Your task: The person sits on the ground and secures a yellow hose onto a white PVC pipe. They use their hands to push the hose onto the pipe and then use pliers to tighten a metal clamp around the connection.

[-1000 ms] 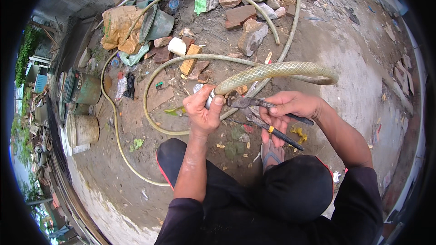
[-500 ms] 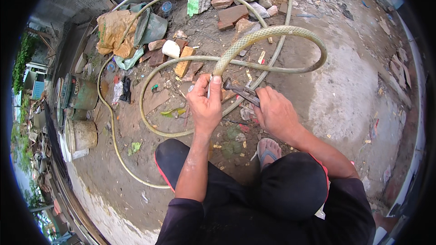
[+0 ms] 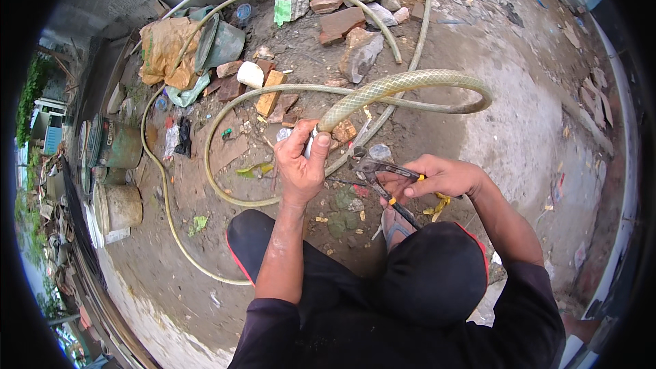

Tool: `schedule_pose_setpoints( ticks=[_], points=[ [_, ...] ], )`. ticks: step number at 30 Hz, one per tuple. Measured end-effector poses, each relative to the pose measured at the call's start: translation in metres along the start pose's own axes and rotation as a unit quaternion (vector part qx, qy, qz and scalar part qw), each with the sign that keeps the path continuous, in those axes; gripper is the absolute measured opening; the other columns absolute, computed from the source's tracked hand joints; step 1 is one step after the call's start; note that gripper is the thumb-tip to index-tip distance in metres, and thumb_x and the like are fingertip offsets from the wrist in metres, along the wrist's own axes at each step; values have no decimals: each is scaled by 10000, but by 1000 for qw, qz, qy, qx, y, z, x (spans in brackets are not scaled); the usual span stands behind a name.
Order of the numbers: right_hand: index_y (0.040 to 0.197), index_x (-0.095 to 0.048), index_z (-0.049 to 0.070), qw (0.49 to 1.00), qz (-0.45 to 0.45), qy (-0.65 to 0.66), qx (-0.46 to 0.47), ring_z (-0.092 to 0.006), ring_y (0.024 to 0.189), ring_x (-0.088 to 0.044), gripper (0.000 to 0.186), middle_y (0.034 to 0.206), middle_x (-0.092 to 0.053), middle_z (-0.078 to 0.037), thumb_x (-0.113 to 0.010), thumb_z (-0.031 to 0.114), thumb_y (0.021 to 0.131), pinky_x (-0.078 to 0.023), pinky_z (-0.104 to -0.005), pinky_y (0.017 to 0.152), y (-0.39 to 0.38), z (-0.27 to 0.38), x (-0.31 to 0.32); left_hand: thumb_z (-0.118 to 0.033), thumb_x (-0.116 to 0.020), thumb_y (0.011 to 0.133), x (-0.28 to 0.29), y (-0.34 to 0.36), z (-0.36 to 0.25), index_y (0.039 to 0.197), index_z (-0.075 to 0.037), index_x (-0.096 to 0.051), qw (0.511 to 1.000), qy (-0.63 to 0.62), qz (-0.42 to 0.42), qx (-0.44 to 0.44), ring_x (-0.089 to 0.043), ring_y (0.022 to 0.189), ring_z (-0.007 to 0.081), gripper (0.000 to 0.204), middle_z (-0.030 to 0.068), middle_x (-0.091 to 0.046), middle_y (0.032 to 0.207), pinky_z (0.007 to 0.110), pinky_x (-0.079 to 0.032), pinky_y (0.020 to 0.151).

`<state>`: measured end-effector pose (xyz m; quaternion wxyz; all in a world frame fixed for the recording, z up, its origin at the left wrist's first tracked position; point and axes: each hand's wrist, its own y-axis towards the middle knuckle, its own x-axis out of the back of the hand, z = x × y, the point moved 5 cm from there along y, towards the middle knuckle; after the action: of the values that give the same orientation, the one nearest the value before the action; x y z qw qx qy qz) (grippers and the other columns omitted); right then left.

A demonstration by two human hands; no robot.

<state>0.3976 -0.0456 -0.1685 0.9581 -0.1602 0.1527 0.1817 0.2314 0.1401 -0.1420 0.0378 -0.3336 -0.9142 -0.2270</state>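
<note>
My left hand (image 3: 301, 167) grips the end of a clear braided hose (image 3: 383, 87). A short white piece (image 3: 313, 138) sits at the hose's mouth between thumb and fingers. From there the hose arches to the right and loops back behind my hands. In my right hand (image 3: 441, 176) are dark pliers (image 3: 373, 168) with yellow marks on the handles. Their handles are spread apart, and the jaws point left toward the hose end without touching it. My right fingers partly hide one handle.
Broken bricks and stones (image 3: 342, 25) lie at the far side. Left of them are a tan sack (image 3: 167, 51), a grey-green bucket (image 3: 227, 44) and a wood block (image 3: 271, 93). Dirty buckets (image 3: 117, 206) stand at the left. More hose (image 3: 166, 198) winds over the dirt ground.
The pliers' handles have spread apart, and my right hand has moved lower and to the right, away from the hose end. My left hand and the hose arch have dropped slightly.
</note>
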Motion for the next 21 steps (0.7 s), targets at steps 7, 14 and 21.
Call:
schedule_pose_setpoints(
  ticks=[7,14,21],
  points=[
    [1540,-331,-81,981,109,152,-49,-365,1179,-682,635,1386,-616,-247,-599,160,1017,-525,-493,1041,5,34,-5,-222,-662,996,3,-3,-5,1036,38,-690,999,19,-10,-24,-540,619,114,265,47,-603,714,283,-426,589],
    [1509,-363,-81,971,131,189,-60,-417,1119,-707,635,1346,-613,-334,-613,229,1014,-570,-498,974,15,22,1,-242,-657,992,3,-6,-9,1035,42,-687,999,18,-13,-43,-557,598,121,289,62,-609,719,287,-437,571],
    [1349,-511,-75,952,180,241,-51,-270,823,-722,492,1014,-674,-212,-569,318,1061,-614,-379,707,21,12,-6,-302,-649,996,8,-10,-20,1030,48,-688,992,63,-24,-110,-590,572,163,353,87,-642,723,303,-449,550]
  ],
)
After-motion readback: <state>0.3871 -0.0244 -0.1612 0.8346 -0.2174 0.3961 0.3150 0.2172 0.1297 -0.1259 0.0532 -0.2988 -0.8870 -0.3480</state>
